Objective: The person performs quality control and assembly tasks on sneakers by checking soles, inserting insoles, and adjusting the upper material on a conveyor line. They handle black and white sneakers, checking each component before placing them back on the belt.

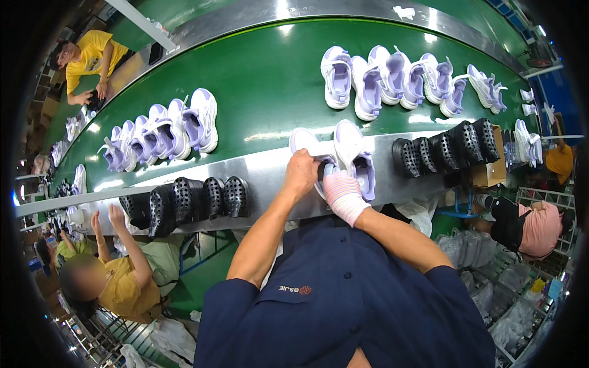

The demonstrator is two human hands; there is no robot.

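Conveyor belt [264,92]: glossy green, smooth, with glare streaks; its near rail [257,168] is brushed metal, dull sheen. Sneaker pair [343,150] at 12 o'clock of the hands: white smooth synthetic with matt lilac mesh cloth; right hand [342,195] wears a knitted pink-white cloth glove, left hand [300,175] bare. Black perforated moulds [184,202] at 9 o'clock look like semi-gloss plastic.

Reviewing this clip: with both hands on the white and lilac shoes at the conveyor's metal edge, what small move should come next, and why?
Probably lift the near shoe clear of the metal edge. The bare left hand already lies on it, and the gloved right hand rests against the second shoe beside it. Both shoes sit apart from the rows on the green belt. Grip firmness cannot be judged.
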